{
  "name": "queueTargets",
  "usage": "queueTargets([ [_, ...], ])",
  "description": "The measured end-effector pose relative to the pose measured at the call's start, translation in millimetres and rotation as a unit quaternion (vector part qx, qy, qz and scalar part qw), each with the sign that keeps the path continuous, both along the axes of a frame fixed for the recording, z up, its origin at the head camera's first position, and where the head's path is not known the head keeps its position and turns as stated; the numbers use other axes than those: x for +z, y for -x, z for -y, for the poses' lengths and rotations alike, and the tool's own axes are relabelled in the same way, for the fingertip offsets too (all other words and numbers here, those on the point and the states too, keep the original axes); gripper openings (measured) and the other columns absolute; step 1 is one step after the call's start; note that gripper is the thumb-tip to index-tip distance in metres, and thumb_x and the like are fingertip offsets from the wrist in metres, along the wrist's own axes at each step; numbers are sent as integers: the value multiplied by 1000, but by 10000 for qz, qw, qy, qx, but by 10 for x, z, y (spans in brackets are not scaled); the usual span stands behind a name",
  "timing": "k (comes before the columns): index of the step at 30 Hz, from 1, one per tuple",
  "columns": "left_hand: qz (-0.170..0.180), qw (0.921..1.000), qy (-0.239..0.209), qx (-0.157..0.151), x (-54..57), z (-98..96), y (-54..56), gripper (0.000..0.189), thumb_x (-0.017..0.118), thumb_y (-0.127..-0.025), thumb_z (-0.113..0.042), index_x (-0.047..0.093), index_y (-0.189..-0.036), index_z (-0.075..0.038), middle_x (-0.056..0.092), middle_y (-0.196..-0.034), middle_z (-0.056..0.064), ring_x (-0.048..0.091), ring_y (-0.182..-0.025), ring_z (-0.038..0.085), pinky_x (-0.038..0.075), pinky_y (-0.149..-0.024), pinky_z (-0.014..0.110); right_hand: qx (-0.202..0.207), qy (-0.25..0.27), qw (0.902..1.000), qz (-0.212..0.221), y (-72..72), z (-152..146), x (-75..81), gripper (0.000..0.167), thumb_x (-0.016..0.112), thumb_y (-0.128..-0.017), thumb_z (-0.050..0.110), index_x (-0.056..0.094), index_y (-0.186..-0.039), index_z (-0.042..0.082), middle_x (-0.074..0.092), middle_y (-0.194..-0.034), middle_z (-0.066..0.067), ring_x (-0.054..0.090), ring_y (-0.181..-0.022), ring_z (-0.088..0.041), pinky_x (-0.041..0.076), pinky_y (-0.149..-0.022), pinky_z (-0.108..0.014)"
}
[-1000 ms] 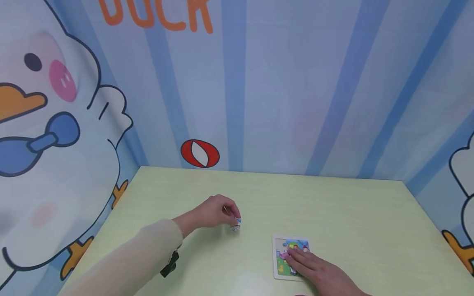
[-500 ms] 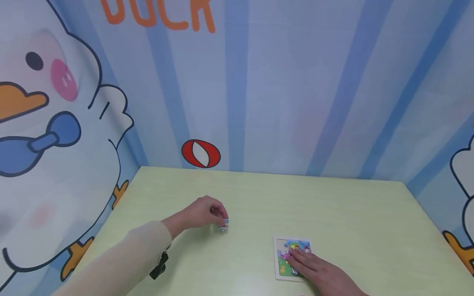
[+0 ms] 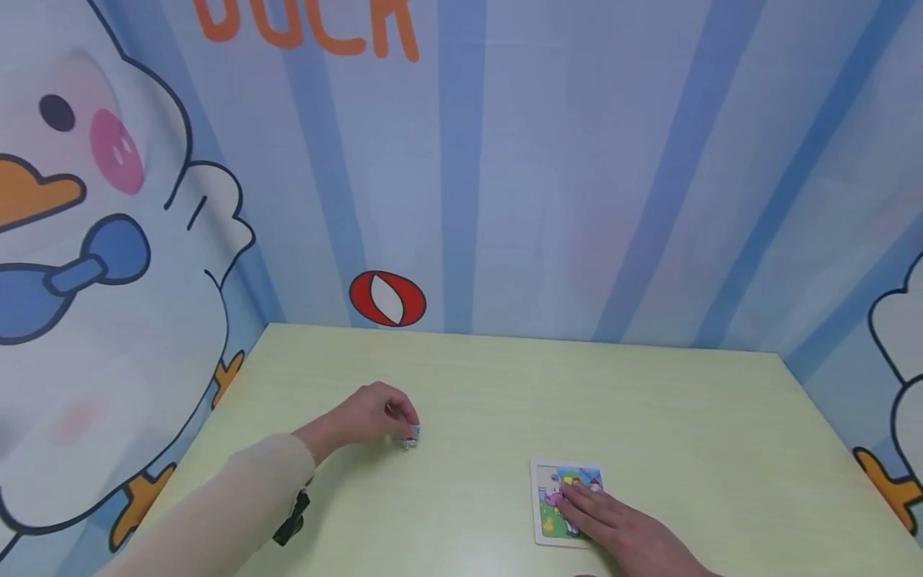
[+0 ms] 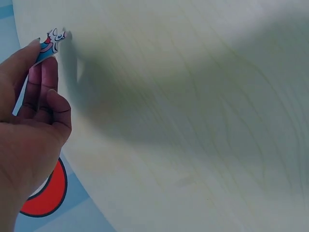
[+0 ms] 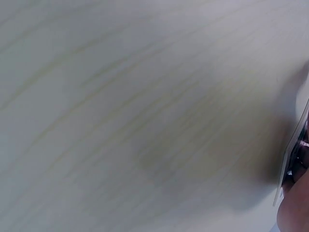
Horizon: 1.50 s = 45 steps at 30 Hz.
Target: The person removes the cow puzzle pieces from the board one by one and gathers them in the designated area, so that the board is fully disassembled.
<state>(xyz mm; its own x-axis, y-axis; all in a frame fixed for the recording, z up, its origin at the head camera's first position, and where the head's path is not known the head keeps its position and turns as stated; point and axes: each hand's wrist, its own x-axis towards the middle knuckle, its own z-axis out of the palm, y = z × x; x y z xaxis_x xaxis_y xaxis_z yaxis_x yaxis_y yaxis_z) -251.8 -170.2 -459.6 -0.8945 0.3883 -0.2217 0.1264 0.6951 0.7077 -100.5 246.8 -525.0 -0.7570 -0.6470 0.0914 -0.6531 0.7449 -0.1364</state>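
Left hand: the left hand point(image 3: 369, 414) is stretched forward over the counter point(image 3: 461, 497), well apart from the right hand point(image 3: 626, 530).
Left grip: it is closed around a small piece point(image 4: 50, 47), pinching it between the thumb and the fingertips; in the left wrist view the lower fingers are curled inward.
Small piece: it sticks out beyond the fingertips, printed in blue and white with a little red and dark outlines. It is to the left of the picture board point(image 3: 549, 517) and somewhat farther from the person. If it touches the counter, I cannot tell.
Right grip: it holds nothing in a pinch; the fingers are straight and lie flat on the board, over its right part.
Picture board: it rests on the counter, with a pale frame around a bright picture of blue, green and pink; at the upper left inside the frame is a pale patch. In the right wrist view only its edge is seen, beside the hand.
Sleeve: a cream sleeve point(image 3: 234, 493) covers the left forearm, and a dark object point(image 3: 292, 519) hangs below it.
Backdrop: behind the counter stands a blue striped cloth point(image 3: 534, 160), with a big white duck point(image 3: 122, 361) and a red and white ball point(image 3: 411, 300) printed on it.
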Motion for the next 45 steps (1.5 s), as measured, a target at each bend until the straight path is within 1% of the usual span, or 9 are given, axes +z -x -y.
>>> queueTargets([
  [6, -98, 9999, 76, 110, -71, 42, 37, 9, 86, -91, -11, 79, -93, -17, 71, -90, -4, 61, -87, 19, 53, -75, 32, -48, 6, 9998, 212, -9, 5, 20, 89, 53, -95, 81, 46, -164, 25, 46, -167, 6, 47, -150, -19, 49, -111, -43],
  [11, -222, 9995, 190, 112, -128, 50, 58, 9, 85, -91, -10, 79, -93, -17, 70, -90, -5, 60, -86, 18, 53, -78, 33, -7, 0, 10000, 75, -6, 1, 13, 89, 53, -95, 81, 44, -164, 26, 46, -167, 6, 47, -150, -19, 49, -111, -42],
  [15, -331, 9988, 311, 203, -161, 44, 77, 10, 85, -92, -10, 79, -93, -18, 70, -92, -5, 59, -88, 18, 53, -81, 33, 1, -20, 10000, -37, -2, -12, -7, 89, 53, -95, 81, 44, -165, 26, 45, -167, 7, 47, -151, -17, 50, -111, -41],
  [19, -443, 9976, 437, 319, -195, 43, 76, 10, 84, -93, -10, 78, -95, -18, 69, -94, -5, 57, -90, 17, 52, -80, 33, -37, -32, 10000, 55, -6, -10, -3, 88, 52, -96, 80, 43, -165, 26, 43, -168, 7, 45, -152, -17, 49, -111, -42],
  [24, -611, 9965, 485, 306, -202, 32, 40, 8, 83, -93, -10, 79, -96, -16, 68, -93, -5, 57, -88, 16, 51, -80, 32, -203, -6, 9991, 372, -21, 11, 31, 84, 48, -99, 78, 42, -166, 28, 41, -169, 8, 44, -153, -19, 49, -112, -44],
  [28, -723, 9958, 492, 276, -194, 18, 22, 8, 83, -93, -10, 79, -96, -15, 68, -92, -5, 57, -87, 17, 51, -81, 33, -275, -15, 9986, 445, -37, 23, 55, 82, 47, -100, 78, 43, -165, 28, 42, -169, 7, 44, -153, -21, 49, -111, -45],
  [36, -774, 9948, 552, 356, -219, 28, 26, 9, 84, -93, -11, 78, -95, -17, 67, -92, -5, 57, -88, 16, 52, -83, 33, -453, -27, 9962, 740, -40, 39, 80, 83, 45, -99, 81, 39, -166, 32, 40, -170, 9, 43, -154, -22, 49, -112, -47],
  [42, -797, 9950, 530, 274, -223, 40, 19, 9, 85, -92, -11, 78, -97, -15, 67, -92, -4, 57, -87, 16, 52, -82, 34, -409, -10, 9974, 591, -39, 31, 51, 82, 46, -99, 79, 42, -165, 31, 41, -170, 8, 44, -153, -23, 50, -111, -47],
  [45, -792, 9951, 524, 284, -212, 31, 18, 9, 85, -92, -11, 78, -97, -16, 67, -92, -4, 57, -87, 16, 52, -81, 33, -401, -14, 9977, 543, -38, 27, 39, 82, 46, -99, 79, 42, -165, 31, 41, -170, 8, 45, -153, -23, 50, -110, -47],
])
